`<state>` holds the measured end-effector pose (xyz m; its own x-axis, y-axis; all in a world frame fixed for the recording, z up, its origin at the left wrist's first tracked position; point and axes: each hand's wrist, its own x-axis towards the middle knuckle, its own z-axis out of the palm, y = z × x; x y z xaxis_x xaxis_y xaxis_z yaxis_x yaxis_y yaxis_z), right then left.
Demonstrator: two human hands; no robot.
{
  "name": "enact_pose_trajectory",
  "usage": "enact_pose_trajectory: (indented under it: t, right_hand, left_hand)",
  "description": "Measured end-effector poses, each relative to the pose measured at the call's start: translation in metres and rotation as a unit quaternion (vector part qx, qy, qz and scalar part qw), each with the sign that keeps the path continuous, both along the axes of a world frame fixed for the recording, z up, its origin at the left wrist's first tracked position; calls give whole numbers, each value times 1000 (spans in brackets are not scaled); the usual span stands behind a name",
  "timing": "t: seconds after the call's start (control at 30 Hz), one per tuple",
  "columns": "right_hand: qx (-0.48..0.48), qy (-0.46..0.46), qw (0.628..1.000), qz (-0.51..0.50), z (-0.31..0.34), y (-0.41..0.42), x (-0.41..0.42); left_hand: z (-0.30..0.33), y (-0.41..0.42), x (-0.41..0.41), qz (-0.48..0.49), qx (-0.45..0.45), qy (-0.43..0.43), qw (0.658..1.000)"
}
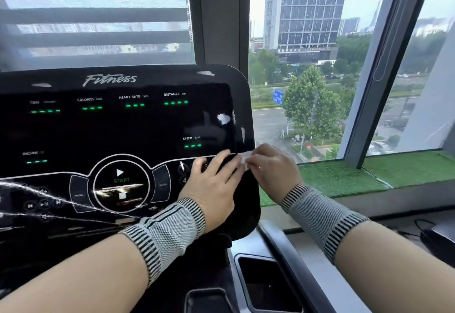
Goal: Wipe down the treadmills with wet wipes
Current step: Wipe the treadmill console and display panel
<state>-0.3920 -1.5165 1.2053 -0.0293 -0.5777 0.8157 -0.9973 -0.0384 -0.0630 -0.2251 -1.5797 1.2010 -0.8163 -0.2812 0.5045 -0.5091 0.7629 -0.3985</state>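
The treadmill's glossy black console (pixel 118 125) fills the left and centre of the head view, with green readouts lit. My left hand (pixel 214 182) lies flat on its right part, over the number buttons, fingers straight. My right hand (pixel 273 169) is at the console's right edge, fingers curled round a small white wet wipe (pixel 243 158). The wipe shows only as a blurred strip between the two hands, and my left fingertips touch it. Both wrists wear striped grey bands.
A recessed black cup holder (pixel 266 285) sits in the grey tray below the console. Right of the treadmill runs a window sill covered in green turf (pixel 344 177). A dark object with cables (pixel 438 238) lies at the far right. A striped blind (pixel 93 17) hangs behind the console.
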Motion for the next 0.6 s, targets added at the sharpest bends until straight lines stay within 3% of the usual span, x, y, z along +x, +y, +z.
enact_pose_trajectory:
  t: [0.13,0.33,0.6]
  right_hand:
    - [-25,-7,1000,-10,27,-19,-2]
    - [1,-4,1000,-8,1,-1,-1]
    - [-16,-12,999,-30,23,-14,-3]
  left_hand:
    - [21,-10,-10,30,-6,26,999]
    - [3,-1,-1,-4,0,6,1000]
    - [23,-8,-10,8,-3,29,1000]
